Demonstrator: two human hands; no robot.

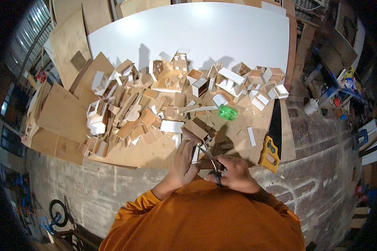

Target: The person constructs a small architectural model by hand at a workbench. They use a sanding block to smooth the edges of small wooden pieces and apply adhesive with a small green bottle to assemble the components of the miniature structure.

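My right hand point(237, 175) is closed around the dark handles of a pair of scissors point(209, 156). Their metal blades point up and to the left, toward my other hand. My left hand point(183, 162) pinches a reddish-brown piece of sheet point(190, 134), whose material I cannot make out. The blades lie close beside this piece; whether they touch it is unclear. Just beyond the fingers are a brown wooden block point(195, 129) and a white-edged piece point(195, 154). Both hands are in front of my body at the table's near edge.
Small wooden box-like models and offcuts point(148, 117) crowd the wooden tabletop point(113, 161). A green plastic bottle point(227, 112) lies among them. To the right rests a handsaw point(272, 146) with a yellow handle. A white panel point(197, 25) stands behind; cardboard-coloured boards point(60, 113) lean left.
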